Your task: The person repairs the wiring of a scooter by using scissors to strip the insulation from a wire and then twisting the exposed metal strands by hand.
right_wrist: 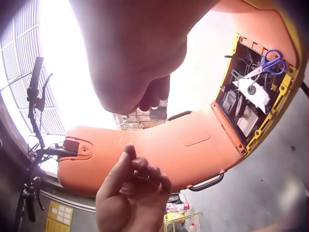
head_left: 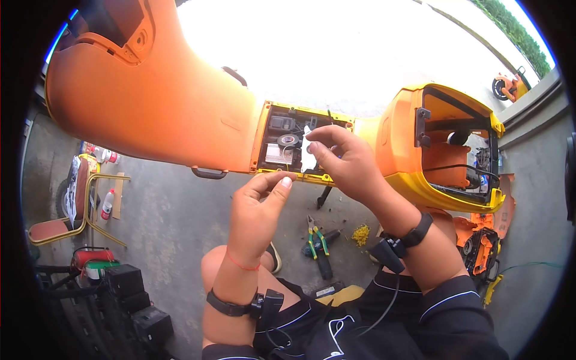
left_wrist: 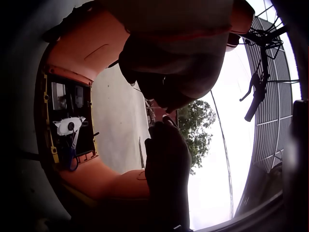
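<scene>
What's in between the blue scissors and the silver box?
The white piece lies between the scissors and the silver box. The right wrist view shows it.

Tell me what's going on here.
A person sits by an orange vehicle body with an open compartment. The left hand and right hand are raised near it, fingers drawn in; whether they pinch something small, I can't tell. A white piece and blue-handled scissors lie at the compartment, apart from both hands.
</scene>
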{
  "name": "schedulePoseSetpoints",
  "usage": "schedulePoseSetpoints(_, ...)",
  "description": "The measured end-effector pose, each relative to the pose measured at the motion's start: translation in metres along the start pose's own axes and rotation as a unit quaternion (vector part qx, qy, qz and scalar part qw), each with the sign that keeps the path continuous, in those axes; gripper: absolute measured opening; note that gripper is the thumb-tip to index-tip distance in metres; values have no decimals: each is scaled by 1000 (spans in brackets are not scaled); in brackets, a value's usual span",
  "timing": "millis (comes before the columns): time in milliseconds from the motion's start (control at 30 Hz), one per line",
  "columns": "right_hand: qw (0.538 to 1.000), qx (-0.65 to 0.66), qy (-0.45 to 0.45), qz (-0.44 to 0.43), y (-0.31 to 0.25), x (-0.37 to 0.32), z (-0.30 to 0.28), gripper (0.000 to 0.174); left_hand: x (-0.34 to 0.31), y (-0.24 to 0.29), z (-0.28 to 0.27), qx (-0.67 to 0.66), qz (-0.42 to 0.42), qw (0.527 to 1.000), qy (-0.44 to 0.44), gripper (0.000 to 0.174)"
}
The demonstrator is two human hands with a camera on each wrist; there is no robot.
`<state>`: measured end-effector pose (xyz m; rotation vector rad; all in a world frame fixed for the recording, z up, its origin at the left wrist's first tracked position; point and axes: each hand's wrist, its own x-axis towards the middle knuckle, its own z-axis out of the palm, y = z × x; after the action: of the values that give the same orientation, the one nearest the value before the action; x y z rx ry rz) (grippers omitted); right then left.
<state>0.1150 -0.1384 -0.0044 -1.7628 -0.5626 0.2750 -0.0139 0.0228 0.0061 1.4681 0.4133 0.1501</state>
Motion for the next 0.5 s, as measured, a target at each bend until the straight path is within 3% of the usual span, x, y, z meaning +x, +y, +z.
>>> schedulePoseSetpoints(67,998,-47,-5,-42,-26,-11,-14,20,-4,3,2,38,19,999,-1,18)
schedulePoseSetpoints(100,973,-141,5,-183,-31,-13,-19,22,-7,7,4,39,11,999,-11,18)
schedulePoseSetpoints(133,919,-231,14,-319,-34,-16,-23,24,-9,8,6,40,3,999,-21,17)
schedulePoseSetpoints(233,902,-266,-70,-332,-33,-17,-25,19,-11,5,7,79,44,995,-46,17)
schedulePoseSetpoints(500,923,-195,-125,-307,-12,-13,-26,11,-12,1,9,154,88,984,-34,14)
